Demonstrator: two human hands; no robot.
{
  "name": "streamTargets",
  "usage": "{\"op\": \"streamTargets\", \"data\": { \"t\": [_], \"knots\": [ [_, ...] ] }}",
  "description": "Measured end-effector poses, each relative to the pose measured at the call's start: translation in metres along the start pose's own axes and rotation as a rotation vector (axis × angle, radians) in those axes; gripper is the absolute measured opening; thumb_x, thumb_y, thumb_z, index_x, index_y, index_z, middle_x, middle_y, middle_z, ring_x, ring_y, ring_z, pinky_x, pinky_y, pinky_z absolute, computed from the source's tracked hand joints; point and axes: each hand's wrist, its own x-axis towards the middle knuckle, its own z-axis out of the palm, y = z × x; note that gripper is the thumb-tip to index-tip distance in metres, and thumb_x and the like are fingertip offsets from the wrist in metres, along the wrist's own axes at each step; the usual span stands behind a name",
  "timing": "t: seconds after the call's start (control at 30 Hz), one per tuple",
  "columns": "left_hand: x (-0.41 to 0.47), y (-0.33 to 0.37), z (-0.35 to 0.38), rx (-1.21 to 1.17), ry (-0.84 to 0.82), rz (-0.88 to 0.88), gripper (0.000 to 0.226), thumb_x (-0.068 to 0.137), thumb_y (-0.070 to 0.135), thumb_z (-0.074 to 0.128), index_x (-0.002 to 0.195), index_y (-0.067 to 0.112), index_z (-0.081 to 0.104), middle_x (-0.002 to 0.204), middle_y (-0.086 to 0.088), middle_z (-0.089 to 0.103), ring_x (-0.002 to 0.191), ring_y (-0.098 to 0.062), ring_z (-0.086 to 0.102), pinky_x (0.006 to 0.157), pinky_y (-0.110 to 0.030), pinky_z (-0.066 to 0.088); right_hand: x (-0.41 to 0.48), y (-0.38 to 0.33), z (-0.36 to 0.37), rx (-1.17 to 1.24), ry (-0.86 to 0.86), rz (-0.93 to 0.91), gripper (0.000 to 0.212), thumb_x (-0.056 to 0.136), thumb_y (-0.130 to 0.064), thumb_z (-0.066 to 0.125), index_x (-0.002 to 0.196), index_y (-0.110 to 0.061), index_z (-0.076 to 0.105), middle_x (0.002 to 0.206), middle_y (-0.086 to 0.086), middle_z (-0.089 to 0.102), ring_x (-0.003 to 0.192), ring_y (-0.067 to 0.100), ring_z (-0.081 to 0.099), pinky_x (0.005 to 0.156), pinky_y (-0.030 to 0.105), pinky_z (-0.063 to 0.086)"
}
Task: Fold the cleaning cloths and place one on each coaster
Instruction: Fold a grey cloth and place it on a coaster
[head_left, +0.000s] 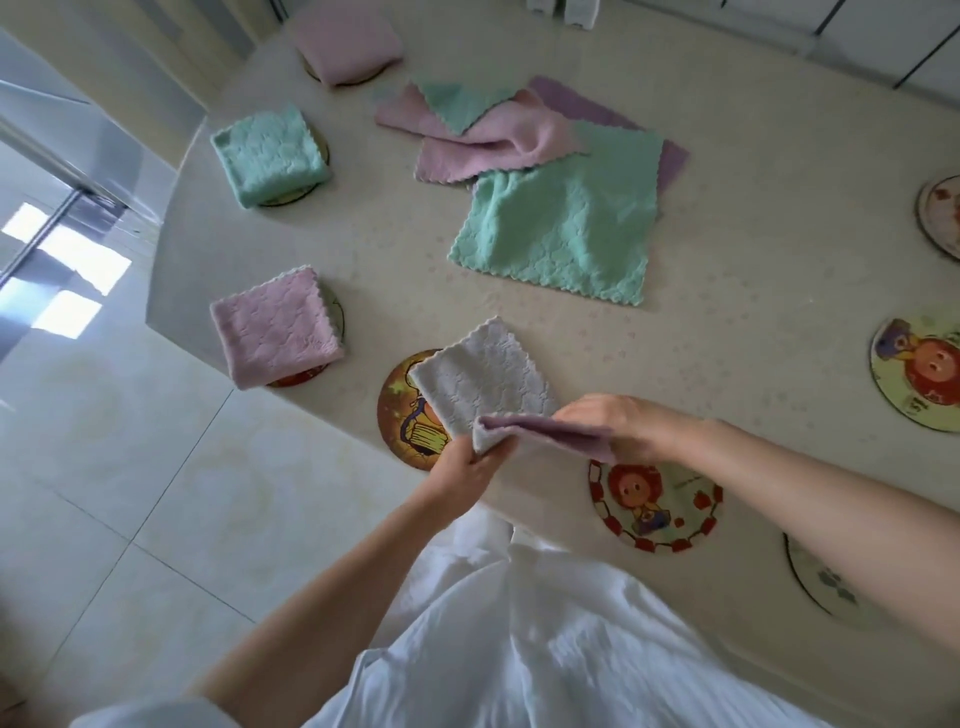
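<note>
A pale grey cloth (483, 387) with a lilac underside sits at 6 o'clock near the worktop's front edge, its far part resting partly on an orange coaster (402, 415) and its near edge lifted and doubled over; the left hand (467, 467) pinches the near left corner between thumb and fingers; the right hand (613, 421) has its fingers curled over the fold's right end, holding it. At 5 o'clock from that cloth, just beside it, lies a bare red-bordered coaster (654, 514); at 9 o'clock, a folded pink cloth (275, 325) covers most of another coaster (336, 312); further off at 10 o'clock, a folded green cloth (267, 153) sits on a coaster of which only the rim shows; at 11 o'clock, on the far side, a second folded pink cloth (345, 44) rests on another. Around 12 o'clock lies a loose heap of unfolded cloths: a flat green cloth (561, 234) nearest, a rumpled pink cloth (488, 145) behind it, a lilac one (571, 98) beneath. Along the right edge, from 2 to 4 o'clock, are three more bare coasters, one (919, 374) picturing a round-headed cartoon figure. The cream worktop (727, 156) carries it all; a white garment (519, 649) fills the foreground; pale floor tiles (130, 467) lie to the left.
</note>
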Motion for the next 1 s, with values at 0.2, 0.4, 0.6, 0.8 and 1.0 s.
{"op": "streamTargets", "data": {
  "t": [0.2,0.4,0.6,0.8,1.0],
  "knots": [
    [0.024,-0.005,-0.025,-0.613,0.047,-0.334,0.028,0.094,0.032,0.056,0.117,0.018,0.062,0.114,-0.008,0.068,0.105,-0.025,0.065,0.091,-0.045,0.053,0.04,-0.027,-0.029,0.403,0.27,0.211,0.017,0.089,-0.031,0.062,0.082,-0.017,0.067,0.079,-0.001,0.066,0.072,0.014,0.063,0.067,0.027,0.05],
    [0.037,-0.002,-0.046,-0.758,-0.01,-0.526,0.031,0.094,0.03,0.057,0.114,0.007,0.063,0.111,-0.015,0.07,0.102,-0.032,0.067,0.092,-0.052,0.051,0.066,-0.022,-0.028,0.431,0.298,0.332,0.044,0.088,-0.033,0.063,0.058,-0.017,0.033,0.053,-0.003,0.032,0.051,0.011,0.032,0.055,0.03,0.024],
    [0.052,0.003,-0.078,-0.469,0.247,-0.386,0.026,0.088,0.02,0.066,0.109,0.004,0.062,0.097,-0.018,0.071,0.081,-0.028,0.072,0.071,-0.041,0.06,0.082,-0.026,-0.044,0.534,0.307,0.366,0.031,0.089,-0.04,0.058,0.076,-0.013,0.053,0.061,-0.003,0.045,0.056,0.014,0.041,0.058,0.03,0.031],
    [0.065,0.003,-0.09,-0.211,0.37,-0.277,0.006,0.087,0.006,0.064,0.09,0.004,0.06,0.095,-0.017,0.068,0.076,-0.031,0.07,0.063,-0.042,0.06,0.104,-0.043,-0.055,0.52,0.379,0.37,0.017,0.095,-0.03,0.049,0.099,-0.013,0.051,0.084,0.005,0.06,0.072,0.021,0.054,0.06,0.031,0.042],
    [0.064,-0.001,-0.09,0.057,0.475,-0.196,0.006,0.087,0.015,0.065,0.09,0.012,0.062,0.089,-0.003,0.065,0.077,-0.017,0.064,0.059,-0.023,0.053,0.121,-0.048,-0.053,0.375,0.379,0.463,0.019,0.097,-0.033,0.045,0.099,-0.014,0.048,0.085,0.007,0.06,0.063,0.018,0.051,0.054,0.03,0.038]
  ]
}}
